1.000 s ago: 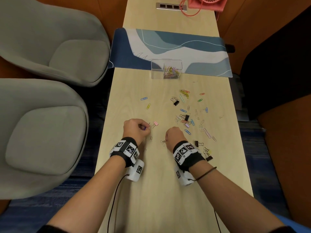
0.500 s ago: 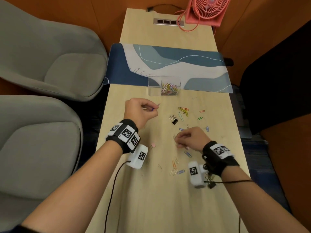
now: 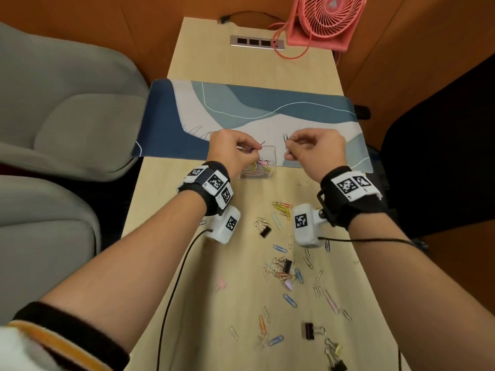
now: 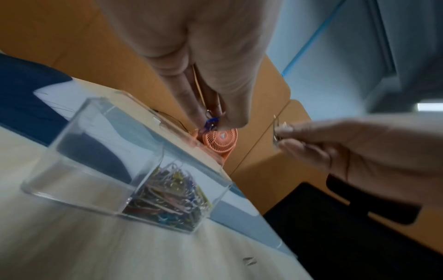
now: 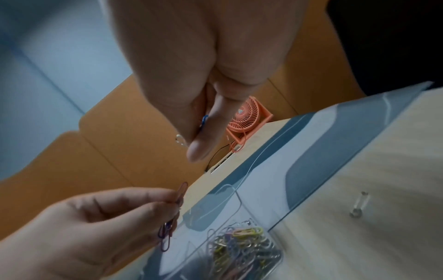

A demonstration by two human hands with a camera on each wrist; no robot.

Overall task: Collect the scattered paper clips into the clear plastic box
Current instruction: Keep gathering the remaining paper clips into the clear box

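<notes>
The clear plastic box (image 3: 271, 152) (image 4: 100, 151) (image 5: 239, 252) stands at the near edge of the desk mat, partly filled with coloured paper clips (image 3: 258, 168). My left hand (image 3: 235, 151) (image 5: 100, 223) hovers over its left side, pinching a few purple and pink clips (image 5: 172, 217) (image 4: 210, 121). My right hand (image 3: 313, 149) (image 4: 335, 149) is just right of the box, pinching silver and blue clips (image 3: 286, 141) (image 5: 203, 121). Many loose paper clips (image 3: 292, 274) lie scattered on the wooden table nearer me.
Black binder clips (image 3: 265, 231) (image 3: 310, 330) and a pink one (image 3: 221, 285) lie among the loose clips. A blue patterned desk mat (image 3: 254, 113) spans the table behind the box. A pink fan (image 3: 326, 20) and a socket strip (image 3: 257, 42) sit at the far end. Grey armchairs (image 3: 67, 116) flank the left.
Both hands rose from the scattered clips near me and travelled forward to the box, each carrying pinched clips. The left hand now hangs over the box, the right beside it.
</notes>
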